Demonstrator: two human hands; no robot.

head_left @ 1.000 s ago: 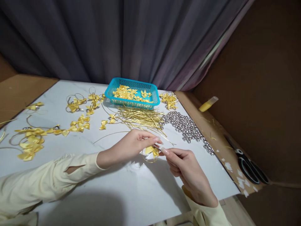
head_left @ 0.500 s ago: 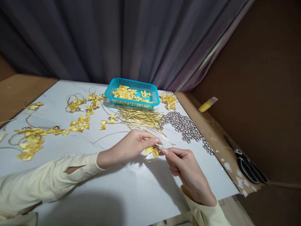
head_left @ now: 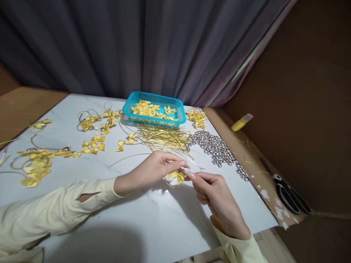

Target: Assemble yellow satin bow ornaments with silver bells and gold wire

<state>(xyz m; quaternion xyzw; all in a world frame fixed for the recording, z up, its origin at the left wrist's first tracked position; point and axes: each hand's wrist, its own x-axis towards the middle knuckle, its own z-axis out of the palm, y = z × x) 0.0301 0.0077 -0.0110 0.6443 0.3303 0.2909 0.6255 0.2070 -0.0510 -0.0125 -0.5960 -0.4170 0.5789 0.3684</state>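
Closely pinched right hand [head_left: 215, 193] at bow [head_left: 176, 176]

Bows [head_left: 146, 108] in basket [head_left: 164, 101] behind wires [head_left: 164, 138]; beads [head_left: 216, 148] right.

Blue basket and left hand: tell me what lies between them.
In the head view, a loose pile of gold strands lies between the blue basket and the left hand.

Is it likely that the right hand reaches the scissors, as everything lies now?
Probably yes: nothing tall stands between the right hand and the scissors, only paper scraps. However, this hand is busy at the bow and may need to leave it first.
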